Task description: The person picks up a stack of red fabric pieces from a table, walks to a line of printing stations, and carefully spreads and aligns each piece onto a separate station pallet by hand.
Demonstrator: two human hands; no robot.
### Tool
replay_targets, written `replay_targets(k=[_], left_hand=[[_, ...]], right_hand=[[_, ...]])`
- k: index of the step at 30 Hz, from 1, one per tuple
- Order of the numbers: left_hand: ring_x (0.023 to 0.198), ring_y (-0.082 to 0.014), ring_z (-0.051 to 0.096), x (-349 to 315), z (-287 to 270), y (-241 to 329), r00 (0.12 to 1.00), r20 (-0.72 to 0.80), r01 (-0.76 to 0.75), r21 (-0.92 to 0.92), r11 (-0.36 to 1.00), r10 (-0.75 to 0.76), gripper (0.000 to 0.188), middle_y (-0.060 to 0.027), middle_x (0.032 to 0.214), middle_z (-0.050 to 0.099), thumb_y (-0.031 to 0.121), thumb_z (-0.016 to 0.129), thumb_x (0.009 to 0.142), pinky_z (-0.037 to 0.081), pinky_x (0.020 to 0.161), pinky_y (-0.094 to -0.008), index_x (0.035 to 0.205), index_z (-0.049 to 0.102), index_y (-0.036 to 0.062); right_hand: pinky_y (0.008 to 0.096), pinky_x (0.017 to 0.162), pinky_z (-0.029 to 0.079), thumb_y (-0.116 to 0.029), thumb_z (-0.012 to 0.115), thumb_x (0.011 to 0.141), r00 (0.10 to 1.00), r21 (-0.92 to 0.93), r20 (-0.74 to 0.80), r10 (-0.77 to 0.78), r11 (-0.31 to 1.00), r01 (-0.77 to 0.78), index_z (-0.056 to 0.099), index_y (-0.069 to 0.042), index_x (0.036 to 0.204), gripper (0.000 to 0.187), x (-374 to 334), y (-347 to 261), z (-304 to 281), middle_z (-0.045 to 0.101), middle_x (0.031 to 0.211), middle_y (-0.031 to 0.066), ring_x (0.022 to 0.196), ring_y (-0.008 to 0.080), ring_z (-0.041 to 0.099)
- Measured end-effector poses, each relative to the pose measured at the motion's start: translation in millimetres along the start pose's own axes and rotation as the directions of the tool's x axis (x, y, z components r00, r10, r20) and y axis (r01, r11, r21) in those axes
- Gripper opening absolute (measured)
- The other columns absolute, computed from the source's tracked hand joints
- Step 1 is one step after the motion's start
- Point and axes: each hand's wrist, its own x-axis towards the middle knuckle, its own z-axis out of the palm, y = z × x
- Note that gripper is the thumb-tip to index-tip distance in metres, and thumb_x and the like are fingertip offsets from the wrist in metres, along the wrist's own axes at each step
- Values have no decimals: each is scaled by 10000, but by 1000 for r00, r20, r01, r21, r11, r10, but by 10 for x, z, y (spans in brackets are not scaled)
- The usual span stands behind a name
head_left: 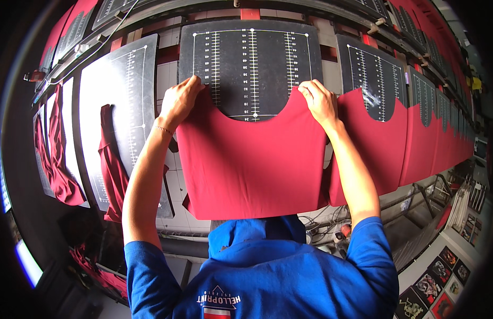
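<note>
A dark red shirt panel [251, 165] with a scooped neckline lies spread over a black board [235, 69] marked with white ruled scales. My left hand [182, 101] is closed on the panel's left shoulder corner, with its fingers pinched together. At the right shoulder corner, my right hand [319, 101] pinches the cloth in the same way. Between my hands the neckline curves down, and the board shows above it. The panel's lower edge reaches close to my blue shirt [294, 271] and looks fairly flat, with slight creases.
To the right, more boards carry similar red panels [366, 154] in a row. On the left board [118, 80], a bunched red cloth [112, 165] lies lengthwise; another crumpled cloth [60, 154] is farther left. Metal rails and a cable [100, 45] run behind. Wires [337, 228] lie below right.
</note>
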Motion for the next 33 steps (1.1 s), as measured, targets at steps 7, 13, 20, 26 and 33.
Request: replay_targets(k=[7, 13, 20, 26, 33], left_hand=[[748, -382, 631, 83, 44, -63, 1000, 9, 1, -8, 1000, -1, 170, -160, 813, 617, 194, 570, 962, 491, 630, -448, 887, 503, 57], [729, -381, 633, 159, 49, -121, 1000, -6, -20, -2, 1000, 20, 168, -151, 813, 624, 201, 574, 960, 496, 615, -449, 895, 507, 61], [735, -325, 632, 159, 94, -134, 998, -51, -40, 85, 996, 44, 167, -89, 803, 605, 204, 580, 958, 507, 618, -423, 884, 497, 79], [1007, -285, 581, 36, 469, 749, 967, -28, -246, 153, 957, 253, 186, -81, 1054, 600, 241, 660, 849, 461, 850, -446, 934, 594, 89], [1472, -297, 236, 252, 1233, 1824, 979, 2, -205, 113, 972, 206, 696, -120, 1559, 335, 500, 440, 981, 158, 1198, -510, 1485, 360, 27]], right_hand=[[387, 640, 543, -175, 626, 931, 997, -65, 59, 56, 996, -52, 657, -85, 939, 95, 86, 55, 32, 670, 867, 57, 765, 303, 679], [388, 629, 539, -192, 629, 928, 996, -108, 52, 71, 992, -65, 664, -96, 938, 104, 156, 81, 54, 670, 863, 47, 758, 299, 679], [410, 575, 518, -284, 625, 935, 999, -131, 9, 54, 990, -52, 643, -151, 949, 135, 187, 90, 108, 646, 824, 17, 709, 295, 675], [422, 558, 501, -290, 631, 929, 996, -183, -18, 82, 979, -84, 639, -159, 949, 134, 168, 106, 140, 632, 817, 22, 684, 306, 659], [512, 709, 523, -444, 601, 933, 948, -220, 60, 312, 931, -292, 573, -112, 1019, 344, 127, 62, -14, 652, 1017, 110, 854, 385, 662]])
